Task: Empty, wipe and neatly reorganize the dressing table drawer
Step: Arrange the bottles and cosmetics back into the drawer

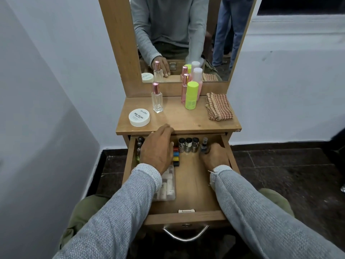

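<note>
Drawer (186, 214) open beneath left hand (157, 149), right hand (214, 156)

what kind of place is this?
Probably a bedroom or dressing corner in a home: a wooden dressing table with a mirror, perfume bottles on top, and an open drawer of nail polish.

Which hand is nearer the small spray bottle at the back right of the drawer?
Right. The right hand is at the spray bottle, its fingers touching or curled around the base. The left hand is farther left, across the silver-capped bottles.
</note>
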Demonstrator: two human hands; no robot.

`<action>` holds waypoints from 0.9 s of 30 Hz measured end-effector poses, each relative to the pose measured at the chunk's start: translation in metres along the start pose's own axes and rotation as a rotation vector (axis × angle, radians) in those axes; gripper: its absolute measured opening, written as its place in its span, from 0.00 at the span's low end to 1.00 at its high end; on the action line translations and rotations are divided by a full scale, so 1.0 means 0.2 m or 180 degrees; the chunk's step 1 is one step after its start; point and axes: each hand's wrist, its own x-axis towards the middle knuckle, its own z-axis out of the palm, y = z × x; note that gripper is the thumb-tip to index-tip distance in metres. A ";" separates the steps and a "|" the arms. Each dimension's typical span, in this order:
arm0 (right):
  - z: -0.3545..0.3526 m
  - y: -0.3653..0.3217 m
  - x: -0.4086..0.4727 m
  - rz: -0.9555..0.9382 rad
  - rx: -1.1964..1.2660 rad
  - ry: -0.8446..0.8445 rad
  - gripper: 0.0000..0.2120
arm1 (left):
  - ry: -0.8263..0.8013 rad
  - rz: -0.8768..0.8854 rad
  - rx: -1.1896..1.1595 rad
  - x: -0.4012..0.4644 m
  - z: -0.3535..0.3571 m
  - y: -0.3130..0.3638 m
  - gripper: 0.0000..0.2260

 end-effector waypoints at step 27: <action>0.06 0.01 0.10 0.0115 0.0039 -0.0064 0.10 | 0.0179 0.0006 -0.0029 -0.01 0.04 -0.01 0.18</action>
